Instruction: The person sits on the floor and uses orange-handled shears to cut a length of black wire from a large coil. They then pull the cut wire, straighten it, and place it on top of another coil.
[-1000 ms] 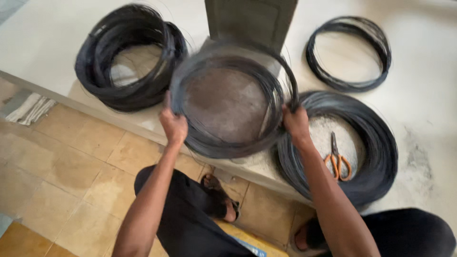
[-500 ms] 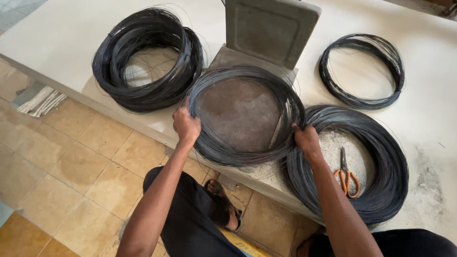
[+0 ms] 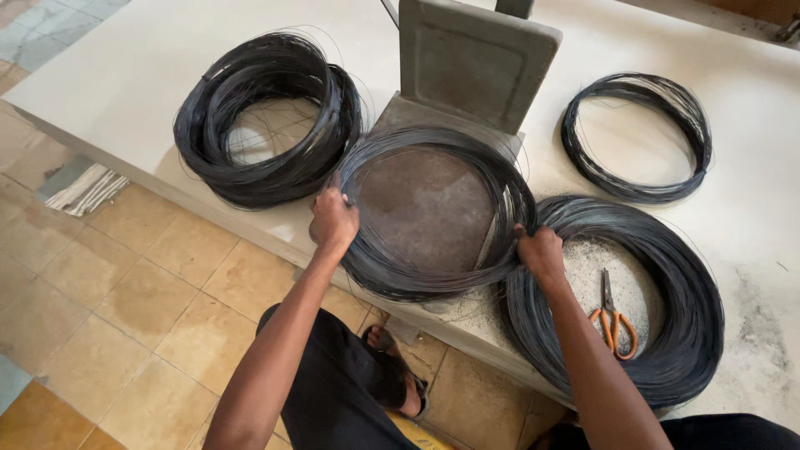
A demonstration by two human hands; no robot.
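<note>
A coil of thin black wire (image 3: 433, 279) lies around a round brownish plate (image 3: 423, 210) at the front edge of the pale worktable (image 3: 142, 75). My left hand (image 3: 333, 218) grips the coil's left side. On the coil's right side my right hand (image 3: 540, 250) is closed over the strands. Both arms reach up from the bottom of the view.
A thick black wire coil (image 3: 267, 125) lies at the left, a large one (image 3: 658, 333) at the right with orange-handled scissors (image 3: 612, 317) inside it, and a thin one (image 3: 637, 137) at the back right. A grey upright slab (image 3: 475, 62) stands behind the plate. Tiled floor lies below.
The coil in my hands has come down flatter around the plate and both hands have shifted slightly lower with it. The view has tilted, so the table shows more fully.
</note>
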